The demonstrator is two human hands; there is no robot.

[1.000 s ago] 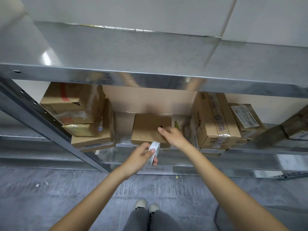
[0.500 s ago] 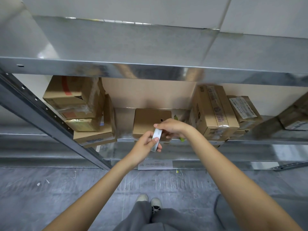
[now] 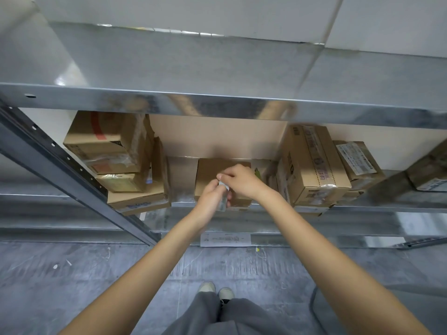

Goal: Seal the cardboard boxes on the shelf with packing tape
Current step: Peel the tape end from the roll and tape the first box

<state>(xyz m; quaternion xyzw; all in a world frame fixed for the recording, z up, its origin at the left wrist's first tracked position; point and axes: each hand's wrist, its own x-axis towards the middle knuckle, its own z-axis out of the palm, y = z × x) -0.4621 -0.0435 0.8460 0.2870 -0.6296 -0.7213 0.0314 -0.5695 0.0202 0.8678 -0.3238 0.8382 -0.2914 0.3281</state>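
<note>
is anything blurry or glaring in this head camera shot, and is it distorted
Head view: glare spot on the upper shelf at left; the far-right box is smeared by blur; the hands, left and right, are slightly soft on the tape; wide-angle distortion bends the shelf edges.

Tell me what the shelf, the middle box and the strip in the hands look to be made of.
Shelf: metal, likely galvanized steel; its grey, shiny edge mirrors the boxes below.
Middle box: plain brown cardboard, matte, unprinted on the side shown.
Strip: probably clear or whitish plastic packing tape; it looks thin and glossy, though blurred. The left hand and right hand both pinch it.
</note>
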